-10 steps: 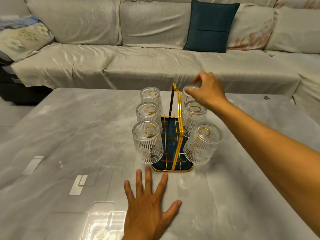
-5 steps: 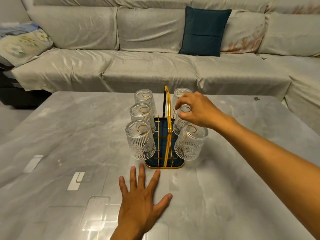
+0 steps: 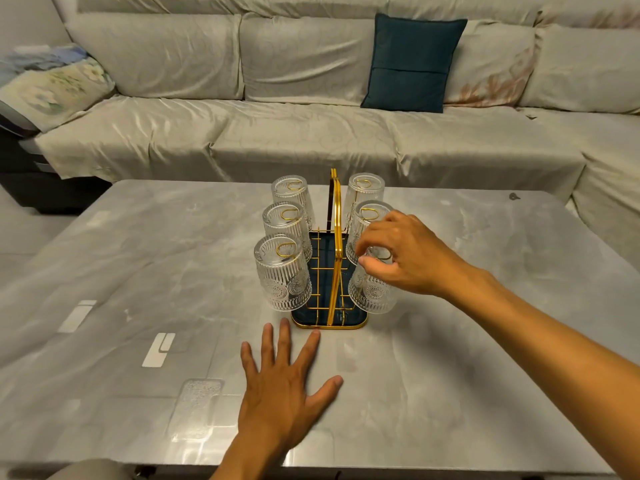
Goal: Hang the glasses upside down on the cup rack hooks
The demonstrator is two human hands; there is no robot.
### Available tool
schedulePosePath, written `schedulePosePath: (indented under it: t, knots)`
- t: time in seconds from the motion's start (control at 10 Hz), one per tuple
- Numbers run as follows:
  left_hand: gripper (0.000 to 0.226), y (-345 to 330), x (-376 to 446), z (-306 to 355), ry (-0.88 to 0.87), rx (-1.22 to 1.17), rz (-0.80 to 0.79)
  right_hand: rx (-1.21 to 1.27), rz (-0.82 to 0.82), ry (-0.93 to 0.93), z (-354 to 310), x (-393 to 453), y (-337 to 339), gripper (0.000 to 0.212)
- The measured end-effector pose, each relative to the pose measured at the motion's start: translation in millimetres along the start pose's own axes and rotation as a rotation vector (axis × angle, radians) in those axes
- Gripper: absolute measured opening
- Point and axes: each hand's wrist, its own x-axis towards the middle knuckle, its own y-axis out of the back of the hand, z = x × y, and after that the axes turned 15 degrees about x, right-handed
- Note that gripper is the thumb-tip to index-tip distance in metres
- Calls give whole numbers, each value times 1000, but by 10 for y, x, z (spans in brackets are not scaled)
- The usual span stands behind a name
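A gold wire cup rack (image 3: 335, 209) with a dark blue base tray (image 3: 327, 323) stands mid-table. Ribbed clear glasses hang upside down on its hooks. Three are on the left: far (image 3: 292, 199), middle (image 3: 284, 228), near (image 3: 282, 275). On the right hang a far glass (image 3: 365, 192) and a middle glass (image 3: 365, 220). My right hand (image 3: 408, 261) curls over the upturned base of the near right glass (image 3: 372, 296) and hides its top. My left hand (image 3: 284, 386) lies flat on the table in front of the rack, fingers spread.
The grey marble-look table (image 3: 138, 271) has a small dark object (image 3: 512, 196) near its far right corner. Behind it runs a covered sofa (image 3: 277, 133) with a teal cushion (image 3: 412, 64) and folded bedding (image 3: 52, 88) at the left end.
My right hand has moved from the far right glass, past the middle one, toward me onto the near right glass. The left hand stays flat on the table.
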Motion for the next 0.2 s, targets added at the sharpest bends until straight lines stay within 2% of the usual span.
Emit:
schedulePosePath:
  t: [0.1, 0.2]
  knots:
    - [77, 23, 28, 5, -11, -14, -6, 22, 71, -12, -70, -25, -21, 27]
    - [74, 76, 1, -5, 0, -216, -15, 160, 260, 15, -155, -202, 22, 30]
